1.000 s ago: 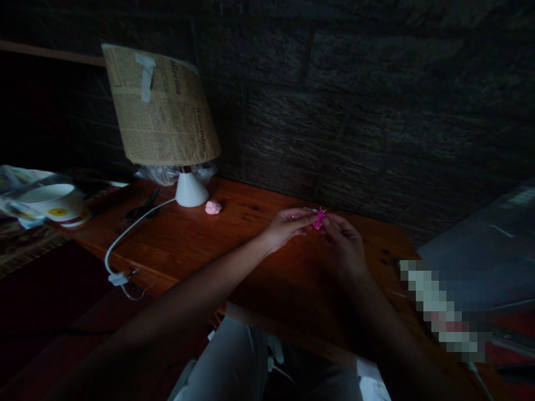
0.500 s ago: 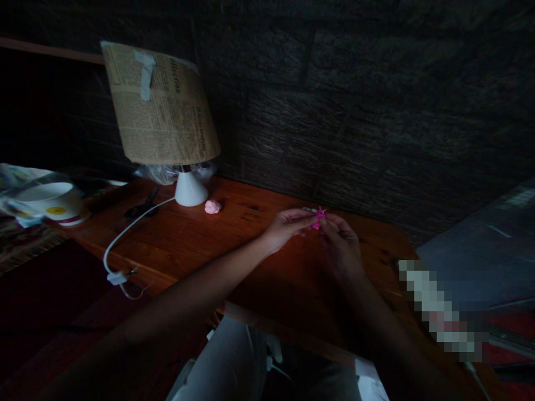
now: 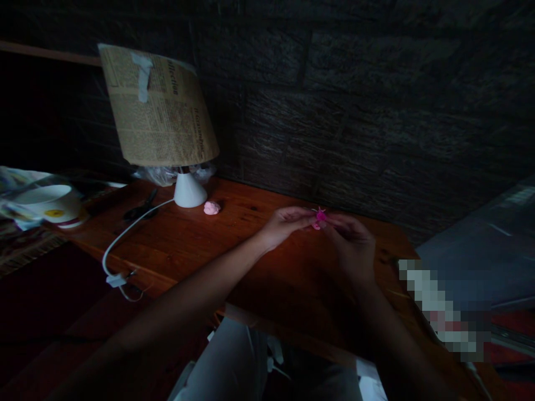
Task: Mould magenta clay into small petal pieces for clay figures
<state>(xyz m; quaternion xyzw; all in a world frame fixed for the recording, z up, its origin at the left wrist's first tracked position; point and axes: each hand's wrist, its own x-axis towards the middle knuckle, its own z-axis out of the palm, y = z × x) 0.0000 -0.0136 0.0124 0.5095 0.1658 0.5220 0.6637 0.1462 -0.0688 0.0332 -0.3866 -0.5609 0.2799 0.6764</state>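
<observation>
Over the wooden table (image 3: pixel 200 245), a small magenta piece (image 3: pixel 321 216) is held between my two hands. Thin prongs stick up from its top and a paler pink bit shows below; its exact kind is too small to tell. My left hand (image 3: pixel 288 224) pinches it from the left, with the fingers closed. From the right, my right hand (image 3: pixel 353 242) grips it between thumb and fingers. A pale pink crumpled lump (image 3: pixel 212 208), like modelling clay, lies on the table to the left of my hands.
A lamp with a newsprint shade (image 3: pixel 161 108) stands at the back left, its white cord (image 3: pixel 109 245) hanging over the table edge. Dark scissors (image 3: pixel 140 207) and a white cup (image 3: pixel 52 203) are further left. Behind rises a dark brick wall (image 3: pixel 334 100).
My right hand has shifted slightly right and its wrist has turned outward. The magenta piece now faces differently, showing a rounder side. My left hand has barely moved.
</observation>
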